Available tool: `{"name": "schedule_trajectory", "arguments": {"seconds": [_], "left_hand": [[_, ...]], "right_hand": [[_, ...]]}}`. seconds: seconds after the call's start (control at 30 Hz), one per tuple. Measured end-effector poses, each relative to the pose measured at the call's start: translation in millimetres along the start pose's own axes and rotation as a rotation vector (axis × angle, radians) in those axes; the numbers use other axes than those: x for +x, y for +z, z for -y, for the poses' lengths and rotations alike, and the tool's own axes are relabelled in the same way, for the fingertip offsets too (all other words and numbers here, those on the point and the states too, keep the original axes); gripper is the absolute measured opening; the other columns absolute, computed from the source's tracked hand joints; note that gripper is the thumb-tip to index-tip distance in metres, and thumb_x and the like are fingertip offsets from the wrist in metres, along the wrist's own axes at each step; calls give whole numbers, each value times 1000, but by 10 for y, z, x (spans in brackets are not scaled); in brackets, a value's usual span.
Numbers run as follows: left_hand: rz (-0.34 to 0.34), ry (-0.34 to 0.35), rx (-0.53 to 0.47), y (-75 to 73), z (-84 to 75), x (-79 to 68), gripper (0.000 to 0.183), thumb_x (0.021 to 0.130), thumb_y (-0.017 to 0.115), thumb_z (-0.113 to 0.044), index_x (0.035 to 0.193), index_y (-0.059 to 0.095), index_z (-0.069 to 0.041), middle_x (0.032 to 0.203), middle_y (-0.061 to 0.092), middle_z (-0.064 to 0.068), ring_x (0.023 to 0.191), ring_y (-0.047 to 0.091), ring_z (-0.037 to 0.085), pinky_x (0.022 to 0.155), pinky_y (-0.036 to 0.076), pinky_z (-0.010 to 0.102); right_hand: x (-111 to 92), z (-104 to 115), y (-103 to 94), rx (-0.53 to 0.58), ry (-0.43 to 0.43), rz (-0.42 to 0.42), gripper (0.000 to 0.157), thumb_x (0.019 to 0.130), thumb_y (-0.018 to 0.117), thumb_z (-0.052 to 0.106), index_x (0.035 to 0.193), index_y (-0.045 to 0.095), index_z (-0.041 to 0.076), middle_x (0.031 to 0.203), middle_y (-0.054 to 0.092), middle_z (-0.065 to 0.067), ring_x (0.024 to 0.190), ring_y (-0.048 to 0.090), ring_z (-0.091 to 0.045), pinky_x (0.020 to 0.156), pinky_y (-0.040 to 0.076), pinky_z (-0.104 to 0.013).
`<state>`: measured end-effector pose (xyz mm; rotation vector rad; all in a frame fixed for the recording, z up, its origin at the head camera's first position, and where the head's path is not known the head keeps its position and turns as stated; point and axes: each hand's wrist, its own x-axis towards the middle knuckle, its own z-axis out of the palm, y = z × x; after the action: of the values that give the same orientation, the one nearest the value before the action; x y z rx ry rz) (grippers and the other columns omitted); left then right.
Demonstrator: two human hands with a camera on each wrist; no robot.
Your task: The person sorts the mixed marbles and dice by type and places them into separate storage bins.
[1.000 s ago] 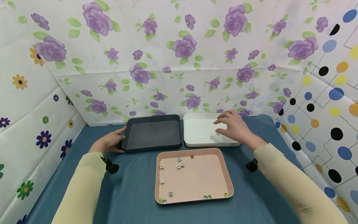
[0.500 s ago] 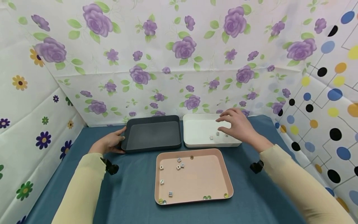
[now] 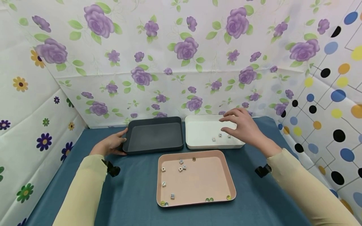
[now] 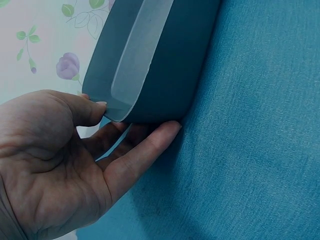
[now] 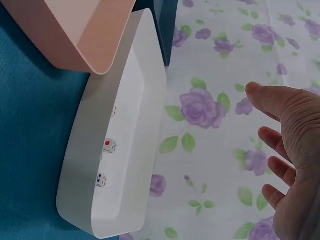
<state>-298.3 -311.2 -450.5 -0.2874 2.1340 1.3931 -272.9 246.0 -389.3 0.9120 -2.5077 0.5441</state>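
My left hand [image 3: 111, 143] holds the left end of a dark grey tray [image 3: 154, 135]. In the left wrist view the thumb [image 4: 90, 111] touches the tray's rim while the other fingers lie against its outer end wall. My right hand [image 3: 244, 128] hovers over the right side of a white tray [image 3: 199, 125], thumb and fingers apart, with nothing between them. Several white dice lie in that tray: one die [image 3: 213, 139], another die [image 3: 220, 135] and a die [image 3: 229, 136] just under the hand. The right wrist view shows the hand away from the dice.
In front stands a pink tray [image 3: 198, 182] holding several dice and glass beads, including a die [image 3: 172, 196] and a yellow bead [image 3: 228, 197]. Blue cloth [image 3: 133, 194] covers the table. A flowered curtain [image 3: 169, 88] rises directly behind the two rear trays.
My right hand has drawn slightly right over the white tray, its fingers spreading from the dice. A third die now shows beneath it. The left hand stays on the dark tray.
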Motion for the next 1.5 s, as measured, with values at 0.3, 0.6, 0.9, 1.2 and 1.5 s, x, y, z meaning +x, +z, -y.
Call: {"name": "schedule_trajectory", "arguments": {"seconds": [0.3,0.6,0.9,1.2,1.5], "left_hand": [[5,-1,-2,-2,-3,3,66,114,31,-15,163,-8,-37,165,-20,28,142,31,53,81,61,50],[7,0,-8,-1,2,-3,66,114,30,-14,163,-9,-37,165,-19,28,142,30,53,82,61,50],[11,2,0,3,9,0,66,114,30,-14,162,-9,-37,165,-19,28,142,31,53,82,61,50],[15,0,-8,4,-10,-11,66,114,30,-15,162,-9,-38,165,-17,29,143,29,52,84,60,50],[11,-5,-7,-6,-20,-1,66,114,29,-14,163,-9,-38,165,-15,29,143,31,51,84,60,50]], "right_hand": [[-11,66,-57,3,-49,-23,36,83,89,19,117,78,15,122,63,-8,120,48,-33,100,40,-56],[3,149,-120,12,-79,-38,38,81,90,20,117,78,15,122,64,-8,120,48,-33,99,41,-56],[11,257,-157,36,-153,-44,41,79,91,17,118,77,15,122,64,-9,120,48,-33,101,38,-57],[15,371,-149,72,-216,-47,40,80,90,17,117,77,15,124,65,-9,125,48,-35,102,39,-57],[-7,446,-107,72,-242,-22,37,80,90,19,115,78,17,122,65,-8,125,47,-34,103,40,-55]]}}
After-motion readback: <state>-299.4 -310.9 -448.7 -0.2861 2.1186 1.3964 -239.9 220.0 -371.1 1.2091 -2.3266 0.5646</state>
